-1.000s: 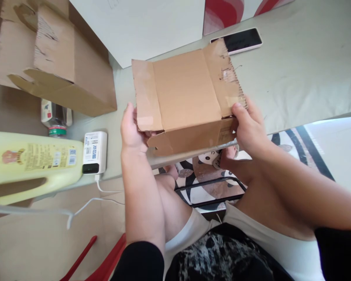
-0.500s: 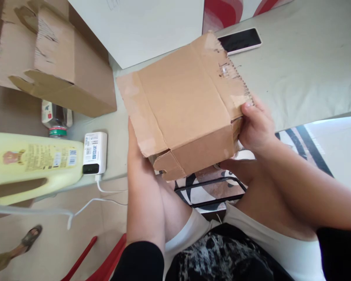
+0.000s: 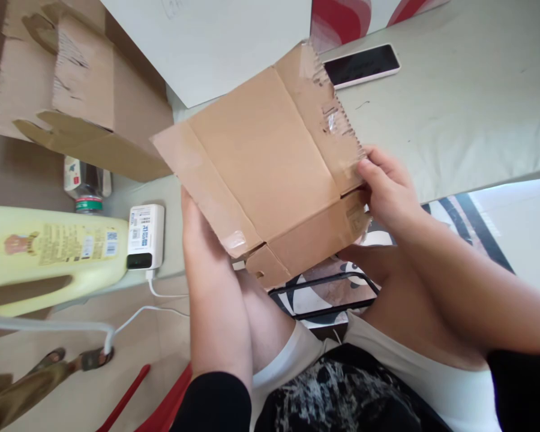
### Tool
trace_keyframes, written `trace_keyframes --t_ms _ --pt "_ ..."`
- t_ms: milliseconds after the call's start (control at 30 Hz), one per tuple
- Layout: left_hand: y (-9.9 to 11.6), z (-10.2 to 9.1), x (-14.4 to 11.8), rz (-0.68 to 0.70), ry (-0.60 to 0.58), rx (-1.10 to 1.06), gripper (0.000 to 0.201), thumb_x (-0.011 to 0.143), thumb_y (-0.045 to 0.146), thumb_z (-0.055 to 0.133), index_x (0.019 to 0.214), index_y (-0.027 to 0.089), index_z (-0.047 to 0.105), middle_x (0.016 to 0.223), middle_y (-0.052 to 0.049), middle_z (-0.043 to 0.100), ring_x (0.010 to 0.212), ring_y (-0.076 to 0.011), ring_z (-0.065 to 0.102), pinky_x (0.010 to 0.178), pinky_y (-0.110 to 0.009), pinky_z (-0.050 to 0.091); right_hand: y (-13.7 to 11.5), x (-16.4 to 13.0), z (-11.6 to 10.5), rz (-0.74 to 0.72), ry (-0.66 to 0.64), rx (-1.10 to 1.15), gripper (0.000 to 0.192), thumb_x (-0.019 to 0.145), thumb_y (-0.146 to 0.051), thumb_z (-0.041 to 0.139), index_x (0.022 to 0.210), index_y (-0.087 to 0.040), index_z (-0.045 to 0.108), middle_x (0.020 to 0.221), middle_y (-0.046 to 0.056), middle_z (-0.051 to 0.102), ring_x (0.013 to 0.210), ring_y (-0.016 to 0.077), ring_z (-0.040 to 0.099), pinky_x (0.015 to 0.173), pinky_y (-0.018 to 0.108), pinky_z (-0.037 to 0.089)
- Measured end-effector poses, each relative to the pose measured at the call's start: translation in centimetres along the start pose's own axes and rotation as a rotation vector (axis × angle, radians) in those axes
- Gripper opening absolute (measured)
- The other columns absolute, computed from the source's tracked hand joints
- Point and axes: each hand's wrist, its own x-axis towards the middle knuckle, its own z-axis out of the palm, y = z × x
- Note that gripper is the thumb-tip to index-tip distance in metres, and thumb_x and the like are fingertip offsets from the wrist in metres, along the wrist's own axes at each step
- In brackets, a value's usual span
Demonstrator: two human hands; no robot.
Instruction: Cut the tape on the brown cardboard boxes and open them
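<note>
Cardboard box — flaps open, tilted, raised just above the table's near edge — left hand cupping its underside for support, right hand pinching the torn right flap to steady it.

Bigger cardboard box top left, flaps open & torn, lying on grey tabletop. Smartphone w/ dark screen flat on same top, upper right. White board leans behind. Yellow detergent jug on its side at left; white power bank just beside its base, white cable trailing down. Small bottle w/ green cap between box & jug. Sandalled foot of another person bottom left, nr red chair leg.
</note>
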Motion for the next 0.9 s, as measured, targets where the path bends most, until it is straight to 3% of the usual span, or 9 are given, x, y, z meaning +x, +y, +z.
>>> trace_keyframes --t_ms 133,200,333,433,500,600,700,833,900 --pt "-0.1 -1.4 2.3 0.060 -0.209 -0.152 0.029 0.087 0.051 0.062 0.090 0.022 0.065 0.087 -0.005 0.074 0.099 -0.0258 0.071 0.093 -0.044 0.058 -0.1 0.4 -0.3 0.032 0.109 -0.059 0.041 0.095 -0.054 0.049 0.120 -0.025 0.063 0.111 0.009 0.072 0.099 0.0272 0.070 0.082 0.046 0.060" --pt "0.1 -1.9 3.1 0.118 -0.235 -0.187 0.026 0.091 0.049 0.057 0.091 0.024 0.065 0.091 -0.006 0.075 0.106 -0.0250 0.069 0.099 -0.043 0.056 0.0 0.6 -0.4 0.035 0.089 -0.016 0.042 0.093 -0.051 0.056 0.125 -0.025 0.060 0.115 0.008 0.071 0.100 0.0249 0.070 0.081 0.041 0.060" --pt "0.6 -1.9 4.0 0.196 -0.129 -0.218 0.036 0.098 0.046 0.041 0.103 0.020 0.066 0.108 -0.008 0.075 0.112 -0.0223 0.067 0.104 -0.039 0.053 -0.2 0.8 -0.4 0.095 -0.023 0.072 0.034 0.089 -0.048 0.063 0.111 -0.021 0.066 0.090 0.004 0.073 0.080 0.0201 0.069 0.065 0.032 0.056" --pt "0.9 -1.6 4.2 0.205 -0.156 -0.266 0.046 0.097 0.054 0.037 0.100 0.018 0.067 0.105 -0.009 0.076 0.109 -0.0232 0.068 0.107 -0.038 0.051 -1.0 0.8 -0.4 0.131 0.036 -0.029 0.021 0.080 -0.039 0.071 0.088 -0.020 0.068 0.076 0.003 0.069 0.070 0.0183 0.064 0.058 0.029 0.051" --pt "1.0 -1.5 4.2 0.200 -0.161 -0.264 0.037 0.094 0.048 0.049 0.097 0.016 0.068 0.099 -0.008 0.077 0.103 -0.0225 0.069 0.110 -0.038 0.049 -1.4 0.7 -0.4 0.143 0.063 -0.019 0.019 0.077 -0.037 0.074 0.083 -0.020 0.066 0.073 0.002 0.069 0.067 0.0174 0.063 0.056 0.028 0.048" --pt "1.2 -1.4 4.3 0.188 -0.040 -0.284 0.020 0.089 0.029 0.059 0.097 0.013 0.069 0.092 -0.007 0.078 0.096 -0.0204 0.070 0.111 -0.039 0.048 -1.6 0.4 -0.3 0.136 0.028 0.330 0.029 0.077 -0.048 0.073 0.087 -0.023 0.065 0.073 0.000 0.070 0.062 0.0159 0.064 0.054 0.027 0.049" --pt "1.4 -1.3 4.6 0.186 0.069 -0.370 0.020 0.094 0.025 0.054 0.101 0.012 0.068 0.093 -0.007 0.077 0.097 -0.0205 0.070 0.111 -0.042 0.048 -1.7 -0.1 -0.2 0.079 -0.083 0.615 0.045 0.072 -0.066 0.075 0.080 -0.023 0.062 0.058 -0.001 0.066 0.049 0.0144 0.060 0.046 0.026 0.044" --pt "1.3 -0.8 4.7 0.154 0.120 -0.357 0.021 0.096 0.025 0.052 0.103 0.013 0.068 0.096 -0.008 0.076 0.106 -0.0202 0.069 0.109 -0.038 0.049 -2.0 -0.7 0.2 0.179 -0.331 0.551 0.050 0.074 -0.065 0.076 0.061 -0.020 0.060 0.046 0.002 0.061 0.040 0.0100 0.050 0.040 0.023 0.037" --pt "1.4 -0.6 4.6 0.130 0.077 -0.354 0.026 0.097 0.034 0.052 0.103 0.016 0.069 0.100 -0.008 0.075 0.111 -0.0207 0.068 0.105 -0.035 0.051 -2.3 -0.8 0.4 0.260 -0.358 0.567 0.053 0.076 -0.063 0.075 0.053 -0.019 0.057 0.043 0.002 0.057 0.038 0.0086 0.046 0.038 0.022 0.035"
